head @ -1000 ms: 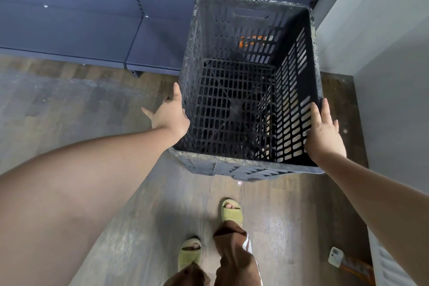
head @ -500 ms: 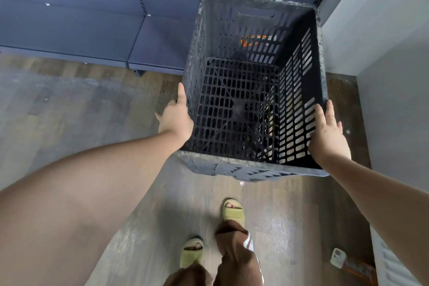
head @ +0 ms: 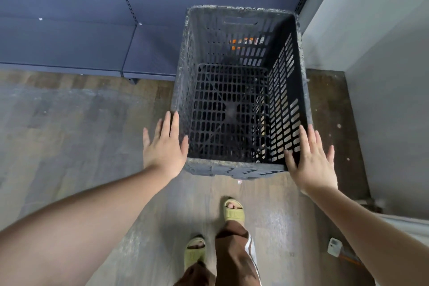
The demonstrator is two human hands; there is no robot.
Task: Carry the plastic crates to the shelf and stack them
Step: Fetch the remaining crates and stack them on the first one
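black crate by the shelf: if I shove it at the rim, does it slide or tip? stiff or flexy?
The crate looks tall for its base, so a rim-high push may tip it. Its ribbed walls and thick rim suggest it stays stiff. Slotted sides and no visible load suggest it is light. Both hands, left and right, are open.

Wood-look floor (head: 69, 127), worn and dusty, runs up to a low dark-blue shelf (head: 69, 37) along the back. Grey wall (head: 383, 76) closes the right side. Small white block (head: 334, 246) lies on the floor, lower right.

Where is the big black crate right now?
In the head view the black crate sits right of centre, against the blue shelf beside the grey wall, between the open left hand and right hand.
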